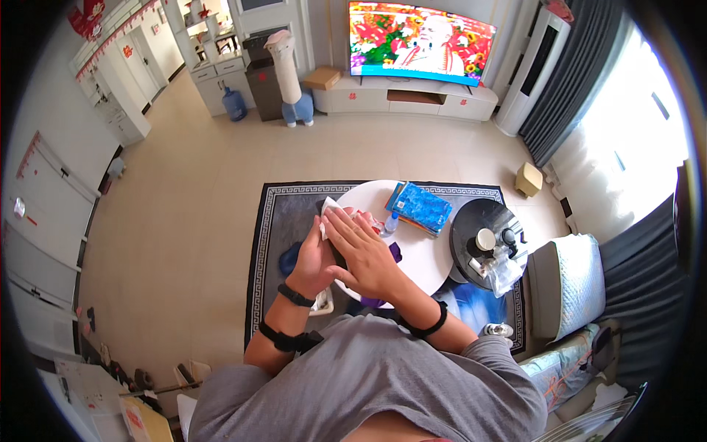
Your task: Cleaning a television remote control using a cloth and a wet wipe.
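My left hand (310, 262) supports a dark flat object (338, 258) from its left side; most of it is hidden, so I cannot tell what it is. Across it lies my right hand (362, 251), palm down with fingers stretched, pressing a white tissue (330, 204) that sticks out past the fingertips. Both hands are above the left part of a round white coffee table (425, 265). Just beyond my right hand, a clear bottle with a blue cap (390, 225) and a red-and-white packet (371, 220) are on the table. Purple cloth or wrapping (395, 252) shows beside my wrist.
Blue-covered books (424, 207) are stacked at the table's far side. A lower black round table (469, 221) at right carries a white-topped cup (485, 240) and a clear plastic bag (504, 271). A cream basket (326, 305) is partly under my left forearm.
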{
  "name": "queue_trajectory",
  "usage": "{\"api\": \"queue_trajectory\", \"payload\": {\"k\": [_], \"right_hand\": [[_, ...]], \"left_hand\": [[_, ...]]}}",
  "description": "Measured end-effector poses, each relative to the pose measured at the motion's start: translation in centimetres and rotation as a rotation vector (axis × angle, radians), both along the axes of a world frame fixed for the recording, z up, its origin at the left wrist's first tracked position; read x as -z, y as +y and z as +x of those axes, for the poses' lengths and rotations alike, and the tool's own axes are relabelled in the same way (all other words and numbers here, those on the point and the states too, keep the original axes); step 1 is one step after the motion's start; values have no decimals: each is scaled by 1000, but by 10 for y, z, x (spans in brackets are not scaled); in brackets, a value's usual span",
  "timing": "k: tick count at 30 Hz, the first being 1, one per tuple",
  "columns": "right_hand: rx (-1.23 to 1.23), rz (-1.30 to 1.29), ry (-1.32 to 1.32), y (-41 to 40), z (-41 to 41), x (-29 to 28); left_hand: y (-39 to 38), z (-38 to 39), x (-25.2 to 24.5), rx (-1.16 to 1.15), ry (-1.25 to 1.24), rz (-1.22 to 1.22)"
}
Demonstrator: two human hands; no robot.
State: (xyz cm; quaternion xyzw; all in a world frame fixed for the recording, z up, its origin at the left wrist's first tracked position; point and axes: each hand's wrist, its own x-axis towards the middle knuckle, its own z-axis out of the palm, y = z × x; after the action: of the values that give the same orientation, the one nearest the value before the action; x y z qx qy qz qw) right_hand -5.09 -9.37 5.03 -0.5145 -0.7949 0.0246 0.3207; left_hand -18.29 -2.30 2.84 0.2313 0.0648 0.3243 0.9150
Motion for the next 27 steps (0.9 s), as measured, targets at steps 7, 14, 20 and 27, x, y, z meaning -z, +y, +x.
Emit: {"api": "queue_trajectory", "payload": {"k": [7, 14, 20, 27], "right_hand": [[53, -60, 218, 33, 7, 0], [20, 45, 205, 24, 0, 0], [-10, 87, 197, 11, 1, -3], [-13, 174, 232, -1, 3, -1]], "left_hand": [[-6, -3, 19, 20, 62, 79], [2, 6, 10, -151, 82, 103], [3, 13, -1, -156, -6, 80], [7, 13, 0, -88, -89, 34]]}}
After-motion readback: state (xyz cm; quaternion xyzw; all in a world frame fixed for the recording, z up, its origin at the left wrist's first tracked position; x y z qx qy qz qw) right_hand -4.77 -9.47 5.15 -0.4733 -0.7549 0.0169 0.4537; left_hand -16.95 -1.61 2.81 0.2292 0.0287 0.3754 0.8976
